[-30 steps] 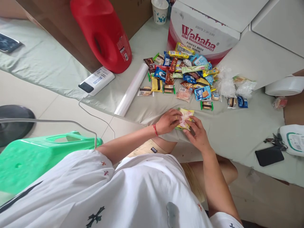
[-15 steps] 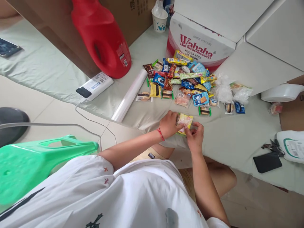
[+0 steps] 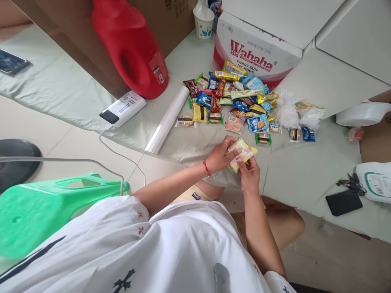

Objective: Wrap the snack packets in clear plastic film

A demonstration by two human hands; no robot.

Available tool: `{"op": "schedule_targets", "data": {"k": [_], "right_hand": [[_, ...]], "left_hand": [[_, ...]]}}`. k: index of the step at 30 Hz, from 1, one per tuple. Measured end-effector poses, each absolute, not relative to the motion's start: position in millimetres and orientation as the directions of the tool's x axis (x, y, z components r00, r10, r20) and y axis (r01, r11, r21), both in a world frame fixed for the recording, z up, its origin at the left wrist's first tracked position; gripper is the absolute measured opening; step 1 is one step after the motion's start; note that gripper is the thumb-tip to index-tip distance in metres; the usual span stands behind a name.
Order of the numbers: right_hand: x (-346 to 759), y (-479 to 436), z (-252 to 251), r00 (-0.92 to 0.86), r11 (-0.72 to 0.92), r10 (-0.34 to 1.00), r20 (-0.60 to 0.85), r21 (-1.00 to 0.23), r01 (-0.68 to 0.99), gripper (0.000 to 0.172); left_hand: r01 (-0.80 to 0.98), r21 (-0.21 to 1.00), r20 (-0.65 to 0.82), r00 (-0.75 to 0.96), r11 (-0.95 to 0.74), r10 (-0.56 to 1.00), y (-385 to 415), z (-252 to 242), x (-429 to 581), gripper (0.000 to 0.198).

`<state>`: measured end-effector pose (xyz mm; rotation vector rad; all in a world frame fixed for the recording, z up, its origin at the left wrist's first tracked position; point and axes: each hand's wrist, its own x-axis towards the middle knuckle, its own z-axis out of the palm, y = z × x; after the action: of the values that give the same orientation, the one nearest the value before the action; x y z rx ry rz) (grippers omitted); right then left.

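My left hand (image 3: 219,155) and my right hand (image 3: 249,175) both grip a small clear bag of snacks (image 3: 242,151) with yellow and pink packets inside. They hold it a little above the pale green sheet (image 3: 293,175), near its front edge. My left fingers pinch its left side and my right fingers close on its lower end. Just beyond lies a pile of several wrapped snacks (image 3: 238,99). A roll of clear bags (image 3: 167,120) rests to the left of that pile.
A red jug (image 3: 130,44), a white power bank (image 3: 124,109) with a cable, a Wahaha carton (image 3: 256,57) and a paper cup (image 3: 203,22) stand further back. Crumpled clear bags (image 3: 288,114) lie right of the pile. A black wallet (image 3: 343,202) and a green stool (image 3: 58,203) are nearby.
Both hands have lifted the small bag off the sheet and tilted it. My right hand has slid from beside the bag to under its lower end.
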<state>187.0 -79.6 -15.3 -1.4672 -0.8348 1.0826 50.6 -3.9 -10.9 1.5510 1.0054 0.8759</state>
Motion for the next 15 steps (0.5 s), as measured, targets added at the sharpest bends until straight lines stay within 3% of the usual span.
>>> {"op": "schedule_targets", "data": {"k": [4,11,15], "right_hand": [[186.6,-88.4,-15.5,0.314,-0.136,0.939,-0.14,-0.99,-0.034,0.056],[178.8,-90.9,-18.2,0.4,-0.097,0.916,-0.013,-0.977,0.191,0.06],[169.5,-95.6,-25.0,0.436,-0.146,0.891,-0.125,-0.989,0.017,0.064]], "left_hand": [[0.253,0.961,0.051,0.235,-0.112,0.971,-12.1,-7.1,55.8,0.03],[0.216,0.965,0.082,0.303,-0.152,0.95,-22.3,-7.2,61.4,0.032],[0.128,0.988,0.037,0.327,-0.083,0.944,-16.6,-14.6,63.2,0.043]]}}
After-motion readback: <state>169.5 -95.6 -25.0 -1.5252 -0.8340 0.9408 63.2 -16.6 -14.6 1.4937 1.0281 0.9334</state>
